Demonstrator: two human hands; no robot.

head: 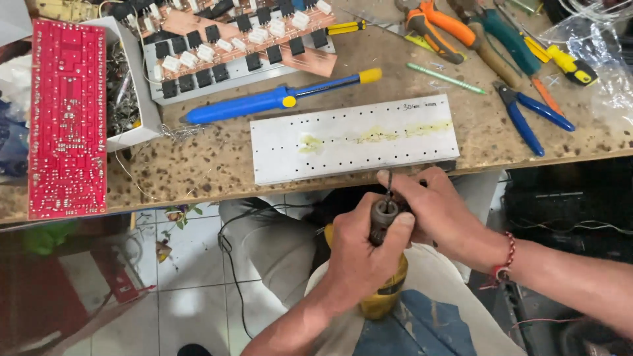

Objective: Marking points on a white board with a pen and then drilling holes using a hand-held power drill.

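The left hand (362, 254) is wrapped tight around the body of a yellow drill (386, 290), held over the person's lap just off the near edge of the workbench (217, 165). The right hand (438, 214) is closed at the drill's dark chuck (384, 214), fingertips pinched by the thin bit that points up toward the bench edge.

Just beyond the bit, a long white plate (356, 138) dotted with rows of small holes lies along the bench edge, its near side almost flush with the drop; yellowish smears run along its middle. Bare, speckled wood stays free to the left of the plate, between it and a red circuit board (68, 118) that overhangs the near edge at far left. A white box (132, 86) of metal bits sits beside that board.

Behind the plate lies a blue solder sucker (264, 100) with a yellow tip, and behind that a copper board (224, 39) with rows of black and white parts. To the right, well apart from the hands, lie blue-handled pliers (531, 112), orange-handled pliers (438, 29) and a thin green stick (445, 78). A clear plastic bag (600, 59) crowds the far right corner.
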